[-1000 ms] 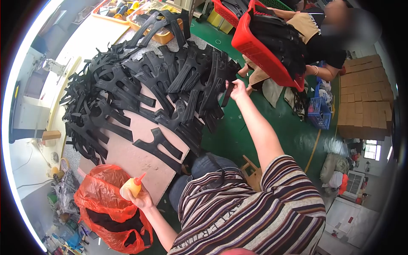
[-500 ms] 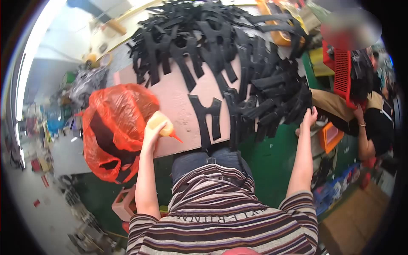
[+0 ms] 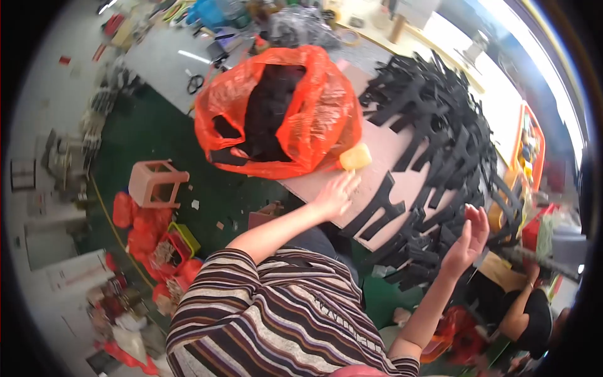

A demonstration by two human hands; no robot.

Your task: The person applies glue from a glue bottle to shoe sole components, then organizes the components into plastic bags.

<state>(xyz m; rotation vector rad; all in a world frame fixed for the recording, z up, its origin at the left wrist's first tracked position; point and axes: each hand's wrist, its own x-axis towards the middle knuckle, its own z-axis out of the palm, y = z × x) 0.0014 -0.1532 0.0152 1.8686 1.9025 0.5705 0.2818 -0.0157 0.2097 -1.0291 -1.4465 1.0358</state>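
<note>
My left hand [image 3: 336, 196] is open with fingers spread, just below a pale yellow squeeze bottle [image 3: 355, 157] and apart from it. That bottle rests on the pink board [image 3: 321, 188] against a red plastic bag [image 3: 331, 116], its nozzle hard to make out. Inside the bag's opening, black material [image 3: 269, 113] shows. One black H-shaped fabric piece [image 3: 380, 204] lies flat on the board, to the right of my left hand. My right hand [image 3: 466, 242] is raised and open, holding nothing, near the heap of black fabric strips [image 3: 433, 100].
A pink stool [image 3: 154, 182] stands on the green floor at left, above several red bags [image 3: 149, 242]. Black scissors [image 3: 195, 83] lie on the grey tabletop beyond the red bag. At lower right another person [image 3: 524, 314] sits beside containers.
My left hand has let go of the yellow squeeze bottle, which now rests by the red bag. My right hand has come away from the black strips. The view has swung to the left.
</note>
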